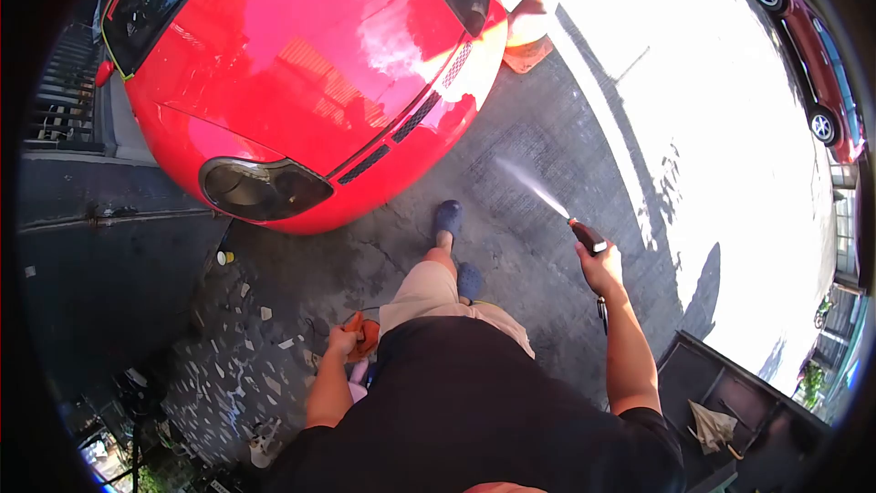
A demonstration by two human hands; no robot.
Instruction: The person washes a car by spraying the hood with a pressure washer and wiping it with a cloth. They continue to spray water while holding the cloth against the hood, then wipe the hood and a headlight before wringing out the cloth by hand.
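Observation:
My right hand [600,268] grips a dark hose spray nozzle [587,236], held out to the right over the pavement. A white jet of water [534,186] shoots from its tip, up and to the left in the view, toward a wet patch of ground. Low at my left side, my left hand [344,340] is closed on a crumpled orange cloth [367,336]. Just below the cloth a pinkish thing [359,378] partly shows; I cannot make out what it is. Ahead of me stands a red car [301,64], its hood and headlights facing me.
A traffic cone [534,14] stands beside the car's front. On the left is a dark metal gate or wall [109,265], with a yellow cup [225,257] near its foot. A dark metal cart or frame [721,402] is at lower right. Another red car [812,55] is parked across the sunlit road.

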